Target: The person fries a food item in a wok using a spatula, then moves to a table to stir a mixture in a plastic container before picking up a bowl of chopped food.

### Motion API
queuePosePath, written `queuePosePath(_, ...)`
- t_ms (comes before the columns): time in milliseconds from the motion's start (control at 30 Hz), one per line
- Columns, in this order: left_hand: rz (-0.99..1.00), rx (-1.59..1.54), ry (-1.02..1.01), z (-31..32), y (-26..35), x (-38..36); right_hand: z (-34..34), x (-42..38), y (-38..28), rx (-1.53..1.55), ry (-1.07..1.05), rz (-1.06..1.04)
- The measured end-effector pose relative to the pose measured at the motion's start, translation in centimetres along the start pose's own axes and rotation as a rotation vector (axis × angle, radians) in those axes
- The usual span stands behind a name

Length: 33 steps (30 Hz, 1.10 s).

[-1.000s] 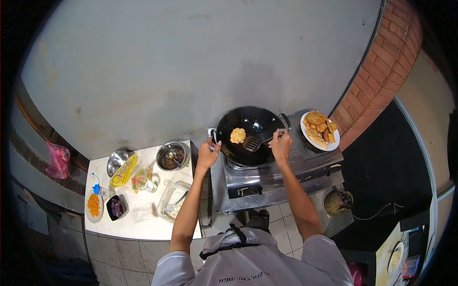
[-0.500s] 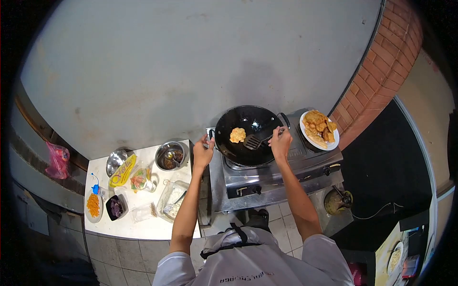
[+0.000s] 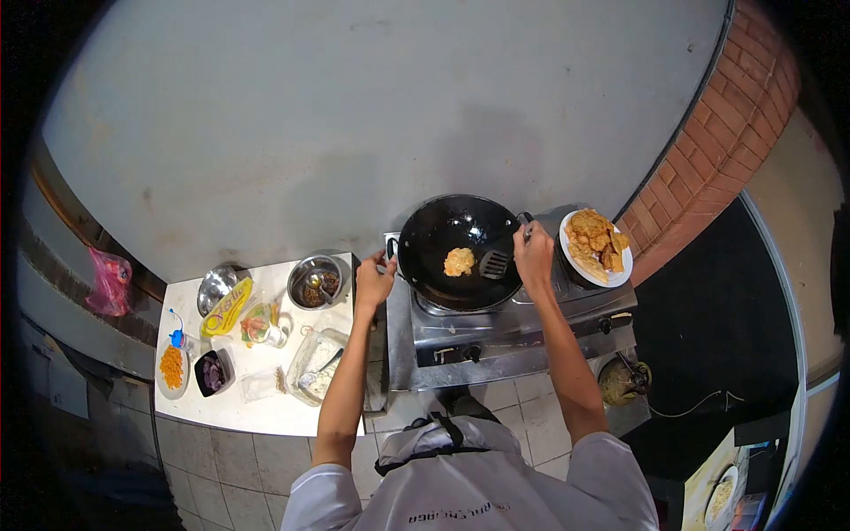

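Observation:
A black wok [image 3: 429,226] sits on the steel gas stove [image 3: 403,350]. My left hand [image 3: 375,281] has its fingers closed at the wok's left handle [image 3: 392,252]. In my right hand [image 3: 534,257] is a black slotted spatula [image 3: 494,264], its head resting inside the wok close to the right wall. Most of the spatula's handle is hidden by the hand, which is close to the wok's right handle [image 3: 526,218]. A golden fritter [image 3: 459,262] lies in the wok, just left of the spatula head and apart from it.
To the right, a white plate [image 3: 626,268] holds fried pieces. On the left stands a white table [image 3: 257,420] with steel bowls, a yellow packet [image 3: 226,308], a plastic container [image 3: 305,358] and a plate of orange bits [image 3: 173,367]. A pot [image 3: 620,380] stands low at right.
The fritter has shifted right and slightly down in the wok. My right hand and the spatula have moved right, with the hand higher. My left hand stays at the left handle.

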<state>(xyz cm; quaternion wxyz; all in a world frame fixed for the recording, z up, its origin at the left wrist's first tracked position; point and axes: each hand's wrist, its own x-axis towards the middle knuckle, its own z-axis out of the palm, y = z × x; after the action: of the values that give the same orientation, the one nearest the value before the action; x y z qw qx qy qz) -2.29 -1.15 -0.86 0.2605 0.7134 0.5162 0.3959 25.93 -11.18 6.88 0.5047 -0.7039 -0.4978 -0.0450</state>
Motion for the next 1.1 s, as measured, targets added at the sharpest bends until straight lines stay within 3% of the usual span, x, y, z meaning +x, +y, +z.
queuePosePath(233,-0.155,0.068,0.050,0.6,1.3,-0.3,3.3,1.3,2.4,0.087,-0.112,0.022)
queuePosePath(267,-0.147,0.060,0.080,0.9,0.8,-0.2,3.2,1.4,2.2,0.097,-0.123,0.020)
queuePosePath(333,-0.147,0.039,0.129,1.2,0.5,-0.3,2.6,1.1,1.7,0.266,-0.194,0.208)
queuePosePath(467,-0.110,0.050,0.216,0.6,2.4,-0.9,2.6,1.2,2.4,0.347,-0.160,0.198)
queuePosePath(633,-0.196,0.021,0.254,0.3,4.2,-2.0,1.8,2.6,1.1,0.361,-0.209,0.113)
queuePosePath(700,-0.114,0.053,0.293,0.6,4.3,-2.5,2.5,3.4,1.2,0.333,-0.190,0.024)
queuePosePath(800,-0.157,0.010,0.300,0.5,4.8,-2.5,2.3,4.5,-0.8,0.281,-0.158,-0.183)
queuePosePath(867,-0.077,0.030,0.369,0.2,5.3,-2.5,3.1,5.3,-1.5,0.300,-0.184,-0.210)
queuePosePath(1100,-0.109,-0.001,0.409,-1.3,5.5,-3.3,4.8,5.7,-2.4,0.363,-0.239,-0.237)
